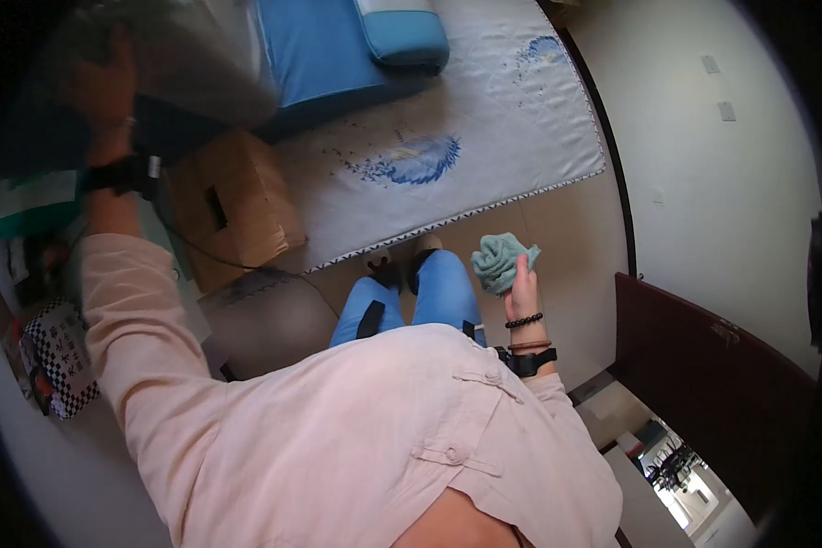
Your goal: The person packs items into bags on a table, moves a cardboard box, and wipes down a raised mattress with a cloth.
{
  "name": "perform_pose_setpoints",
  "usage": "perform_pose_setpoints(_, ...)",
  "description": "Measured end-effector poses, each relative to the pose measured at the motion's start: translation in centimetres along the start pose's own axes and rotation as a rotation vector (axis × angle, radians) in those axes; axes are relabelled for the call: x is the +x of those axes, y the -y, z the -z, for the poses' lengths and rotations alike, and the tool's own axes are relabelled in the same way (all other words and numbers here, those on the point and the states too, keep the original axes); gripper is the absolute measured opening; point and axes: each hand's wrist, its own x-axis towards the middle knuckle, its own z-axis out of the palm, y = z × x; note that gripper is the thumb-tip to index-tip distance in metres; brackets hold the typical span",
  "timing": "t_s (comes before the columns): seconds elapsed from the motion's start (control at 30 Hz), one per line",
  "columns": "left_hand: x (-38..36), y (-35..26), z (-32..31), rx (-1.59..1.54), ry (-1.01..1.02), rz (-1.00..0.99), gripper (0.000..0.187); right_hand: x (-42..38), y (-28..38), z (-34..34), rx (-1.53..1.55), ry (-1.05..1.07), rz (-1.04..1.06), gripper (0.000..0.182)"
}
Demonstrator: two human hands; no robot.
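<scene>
In my right hand [523, 288] is a crumpled green cloth [502, 262], held above the floor beside my knee. The fingers are closed on it, with the thumb on the near side. My left hand [105, 87] is raised at the upper left, dark and smeared. It is against or close to a pale, translucent sheet or bag [196, 59] whose kind I cannot make out. The fingers of that hand do not show clearly. Below it stands a brown cardboard box [247, 205] with a dark slot in its side.
Blue cushioned furniture [324, 55] is at the top, next to a white mat [511, 128] with blue feather-like prints. A dark red-brown panel [703, 374] stands at the right. A black cable [215, 256] passes over the box. A checkered bag [59, 356] is at the far left.
</scene>
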Motion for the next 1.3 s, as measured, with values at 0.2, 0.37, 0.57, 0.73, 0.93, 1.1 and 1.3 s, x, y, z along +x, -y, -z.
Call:
perform_pose_setpoints(0.2,7.1,7.6,-3.3,0.166,0.143,0.079,0.080,1.9,-1.1,2.0,-0.108,-0.087,-0.011,0.044)
perform_pose_setpoints(0.37,13.2,-2.5,1.7,0.292,-0.053,0.268,0.074,7.6,0.6,5.0,-0.344,-0.109,-0.009,0.051)
perform_pose_setpoints(0.57,12.8,-0.9,0.9,0.075,-0.028,0.265,0.071,11.0,2.6,8.6,-0.440,-0.112,-0.007,0.056)
perform_pose_setpoints(0.73,12.5,-1.2,1.3,0.105,0.028,0.284,0.074,11.5,3.0,11.1,-0.346,-0.155,-0.002,0.046)
perform_pose_setpoints(0.93,13.0,-0.6,1.6,0.140,0.094,0.339,0.078,10.6,2.8,10.7,-0.323,-0.110,-0.099,0.046)
perform_pose_setpoints(1.1,13.9,1.0,-0.2,0.230,0.231,0.388,0.082,12.2,0.2,12.4,-0.431,-0.014,-0.096,0.044)
perform_pose_setpoints(1.3,13.5,-0.8,2.9,0.160,0.290,0.420,0.081,13.0,0.9,11.1,-0.664,0.073,-0.016,0.045)
